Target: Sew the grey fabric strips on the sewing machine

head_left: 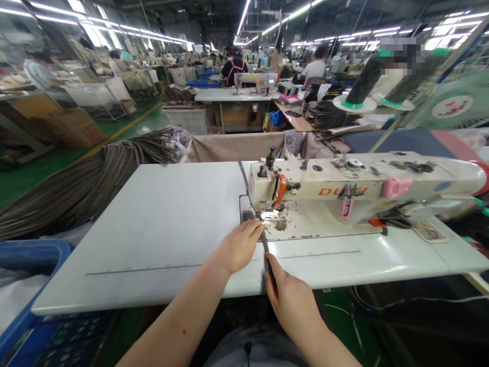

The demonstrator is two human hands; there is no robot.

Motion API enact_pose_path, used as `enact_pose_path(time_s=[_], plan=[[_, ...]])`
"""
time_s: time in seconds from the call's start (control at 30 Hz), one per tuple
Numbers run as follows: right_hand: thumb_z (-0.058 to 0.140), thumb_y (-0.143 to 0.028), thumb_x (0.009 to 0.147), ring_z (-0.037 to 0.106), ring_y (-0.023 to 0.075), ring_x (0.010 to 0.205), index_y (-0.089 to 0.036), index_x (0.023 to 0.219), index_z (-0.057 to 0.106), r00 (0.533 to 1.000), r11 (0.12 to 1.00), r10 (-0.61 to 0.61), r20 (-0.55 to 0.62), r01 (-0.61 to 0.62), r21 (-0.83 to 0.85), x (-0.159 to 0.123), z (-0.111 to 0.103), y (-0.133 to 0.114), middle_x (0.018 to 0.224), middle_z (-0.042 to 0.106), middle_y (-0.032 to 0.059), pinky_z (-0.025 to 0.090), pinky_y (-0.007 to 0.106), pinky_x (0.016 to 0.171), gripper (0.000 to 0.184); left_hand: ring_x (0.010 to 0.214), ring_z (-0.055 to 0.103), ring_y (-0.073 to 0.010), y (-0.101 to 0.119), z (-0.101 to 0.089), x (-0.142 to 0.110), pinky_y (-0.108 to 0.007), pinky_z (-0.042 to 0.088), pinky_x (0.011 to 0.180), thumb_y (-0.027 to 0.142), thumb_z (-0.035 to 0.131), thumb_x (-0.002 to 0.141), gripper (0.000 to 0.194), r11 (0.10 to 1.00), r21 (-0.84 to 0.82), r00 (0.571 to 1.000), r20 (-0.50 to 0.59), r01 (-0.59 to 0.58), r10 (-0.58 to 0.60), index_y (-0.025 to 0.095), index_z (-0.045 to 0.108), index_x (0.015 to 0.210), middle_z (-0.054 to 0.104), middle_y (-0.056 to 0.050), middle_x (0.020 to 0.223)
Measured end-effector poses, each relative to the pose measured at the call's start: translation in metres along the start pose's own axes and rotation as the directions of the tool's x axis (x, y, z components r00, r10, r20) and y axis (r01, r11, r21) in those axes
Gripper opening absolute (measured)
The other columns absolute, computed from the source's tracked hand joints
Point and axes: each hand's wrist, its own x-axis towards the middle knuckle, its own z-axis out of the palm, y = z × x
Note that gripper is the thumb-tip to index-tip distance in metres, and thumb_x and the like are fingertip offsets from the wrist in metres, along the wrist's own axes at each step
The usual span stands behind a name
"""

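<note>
A narrow dark fabric strip point(265, 245) runs through the sewing machine point(305, 191), passing under its needle area and on to the table's far edge. My left hand point(243, 245) is beside the presser foot point(270, 215), its fingers held together and closed over the strip at the table surface. Closer to me, the strip's near end is gripped by my right hand point(292, 295), with the thumb and fingers wrapped round it at the front edge. Part of the strip is hidden inside that hand.
The white table point(168, 219) carries a printed ruler line. A bundle of long dark strips point(110, 168) hangs at the left, above a blue basket point(57, 255). Thread cones point(364, 81) and a fan point(453, 107) stand at right. Other people sit at work farther back.
</note>
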Motion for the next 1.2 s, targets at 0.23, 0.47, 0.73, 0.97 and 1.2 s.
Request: enact_pose_path(time_s=[0.23,0.47,0.73,0.97,1.2], plan=[[0.049,-0.020,0.104,0.079,0.0276,0.062,-0.005,0.144,0.056,1.000,0.999,0.000,0.020,0.001,-0.052,0.003,0.001,0.000,0.083,0.083,0.0116,0.059,0.033,0.053,0.044,0.140,0.054,-0.0258,0.000,-0.001,0.001,-0.042,0.043,0.123,0.002,0.045,0.093,0.043,1.000,-0.006,1.000,-0.006,0.010,-0.010,0.012,0.057,0.133,0.058,-0.016,0.145],[0.052,-0.018,0.103,0.080,0.0263,0.064,-0.006,0.145,0.056,0.999,0.997,0.015,0.042,-0.011,-0.082,0.006,0.001,0.000,0.086,0.083,0.0122,0.059,0.030,0.053,0.044,0.131,0.060,-0.0255,0.001,0.000,0.002,-0.042,0.045,0.122,0.005,0.047,0.097,0.034,0.998,0.061,0.999,-0.037,-0.020,0.022,0.013,0.063,0.126,0.065,-0.013,0.136],[0.051,-0.022,0.104,0.081,0.0268,0.068,-0.012,0.146,0.056,0.998,0.997,0.057,0.036,-0.055,-0.048,0.016,-0.006,-0.003,0.088,0.084,0.0114,0.060,0.030,0.057,0.043,0.131,0.061,-0.0249,0.002,-0.001,-0.001,-0.041,0.047,0.119,0.004,0.047,0.097,0.032,0.999,0.037,1.000,-0.022,-0.014,0.015,0.015,0.063,0.122,0.064,-0.012,0.136],[0.048,-0.027,0.105,0.082,0.0320,0.075,-0.016,0.148,0.055,0.993,0.995,0.089,0.081,-0.092,0.039,0.015,-0.010,0.001,0.092,0.084,0.0114,0.062,0.036,0.062,0.045,0.130,0.061,-0.0257,0.003,-0.003,0.000,-0.040,0.045,0.120,0.008,0.047,0.100,0.026,0.999,0.012,0.999,-0.002,-0.044,0.044,0.013,0.064,0.119,0.065,-0.013,0.133],[0.042,-0.037,0.106,0.079,0.0328,0.070,-0.015,0.149,0.054,0.984,0.986,0.122,0.126,-0.135,0.094,0.015,-0.005,0.006,0.088,0.081,0.0118,0.060,0.039,0.062,0.050,0.126,0.062,-0.0260,0.006,-0.010,0.002,-0.037,0.044,0.121,0.010,0.050,0.100,0.023,0.999,-0.027,1.000,-0.019,-0.024,0.024,0.009,0.066,0.116,0.066,-0.015,0.129]])
